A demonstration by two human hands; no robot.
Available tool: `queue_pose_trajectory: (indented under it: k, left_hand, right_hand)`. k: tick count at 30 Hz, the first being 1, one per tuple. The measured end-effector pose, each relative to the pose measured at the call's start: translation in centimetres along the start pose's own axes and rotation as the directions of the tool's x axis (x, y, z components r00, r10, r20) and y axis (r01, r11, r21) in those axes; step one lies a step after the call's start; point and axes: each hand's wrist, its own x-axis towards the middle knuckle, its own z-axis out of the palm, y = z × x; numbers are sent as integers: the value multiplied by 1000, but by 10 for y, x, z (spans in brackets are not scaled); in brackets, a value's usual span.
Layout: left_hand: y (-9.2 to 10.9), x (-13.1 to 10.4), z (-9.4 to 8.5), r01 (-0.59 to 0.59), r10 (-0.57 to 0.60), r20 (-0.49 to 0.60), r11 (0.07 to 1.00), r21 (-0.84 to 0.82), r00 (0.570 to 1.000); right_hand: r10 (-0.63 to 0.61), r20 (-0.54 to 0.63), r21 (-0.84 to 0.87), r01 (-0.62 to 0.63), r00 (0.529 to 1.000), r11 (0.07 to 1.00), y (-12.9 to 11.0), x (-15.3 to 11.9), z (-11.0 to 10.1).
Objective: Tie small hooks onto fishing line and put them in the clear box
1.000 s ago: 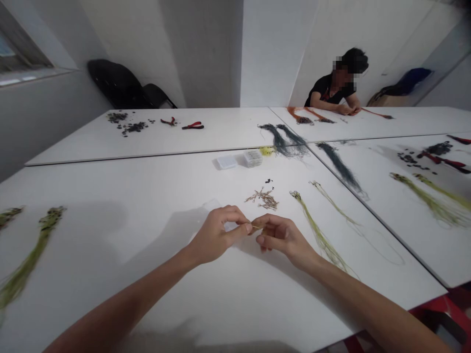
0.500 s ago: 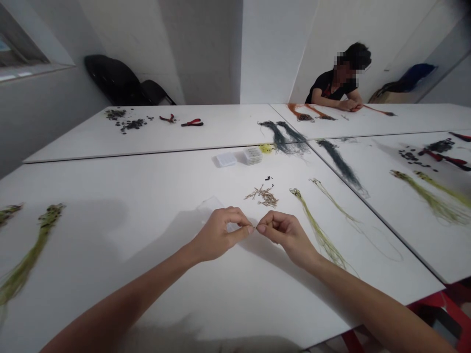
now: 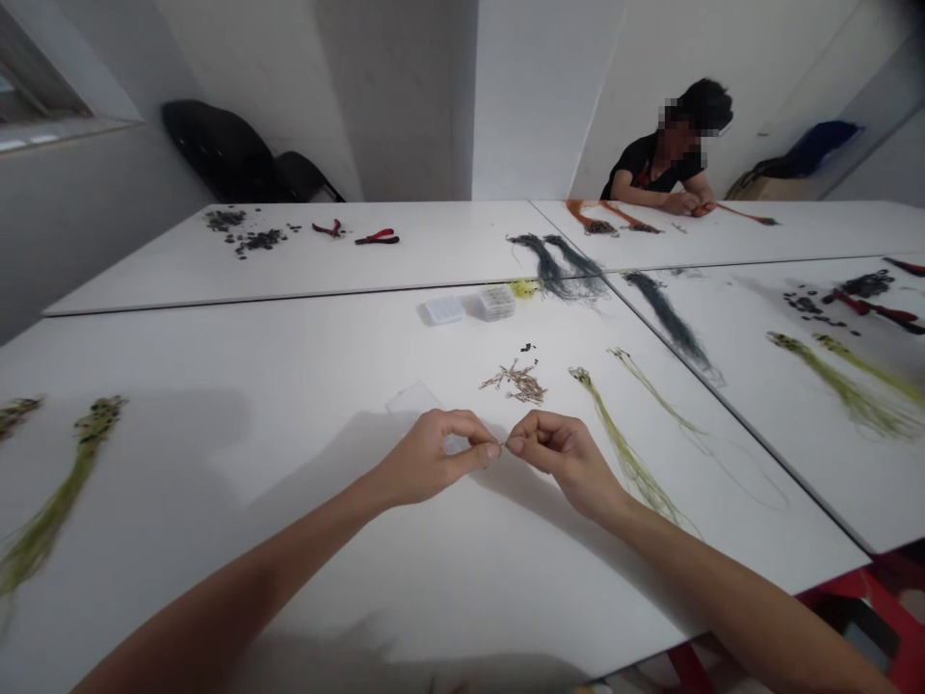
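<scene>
My left hand and my right hand meet over the white table, fingertips almost touching. Each pinches thumb against forefinger on a tiny thin piece between them, too small to name. Just beyond the fingers lies a pile of small brownish metal pieces, with a few black bits behind it. A clear plastic lid or box sits partly behind my left hand. To the right of my right hand is a bundle of yellow-green strands.
Farther back stand a small clear box and a white lid. Dark strand bundles lie across the table seam. Red-handled pliers rest on the far table. A person sits at the far right. Green strands lie at left.
The view has shifted very slightly. My two hands keep nearly the same pinching pose, and the gap between the fingertips looks slightly wider.
</scene>
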Motion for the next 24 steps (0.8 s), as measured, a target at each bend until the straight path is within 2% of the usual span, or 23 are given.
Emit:
queue_pose_trajectory:
  k: [4, 8, 11, 14, 16, 18, 21, 24]
  left_hand:
    - [2, -1, 0, 2, -2, -41, 1000, 14, 999]
    - [3, -1, -2, 16, -11, -128, 999, 41, 992]
    - [2, 0, -1, 1, 18, -172, 994, 109, 985]
    - [0, 1, 3, -18, 40, -112, 981, 192, 993]
    - [-1, 0, 7, -55, 69, -50, 968, 246, 996]
    - [0, -1, 9, -99, 104, -1, 954, 283, 995]
    - [2, -2, 10, -152, 145, 43, 947, 284, 988]
    - [5, -3, 7, -154, 153, 23, 952, 264, 988]
  right_hand:
    - [8, 30, 7, -8, 1000, 1000, -1, 1, 0]
    - [36, 80, 23, -38, 996, 999, 0, 1, -1]
    - [-32, 47, -88, 36, 998, 995, -1, -1, -2]
    - [-166, 28, -277, 167, 986, 946, -5, -4, -5]
    - [-199, 49, -339, 204, 979, 918, -8, -4, -8]
    - [-161, 68, -336, 174, 985, 926, -10, -1, -11]
    - [-7, 117, -224, 33, 993, 974, -9, 5, -17]
    - [118, 205, -66, -106, 972, 992, -6, 12, -22]
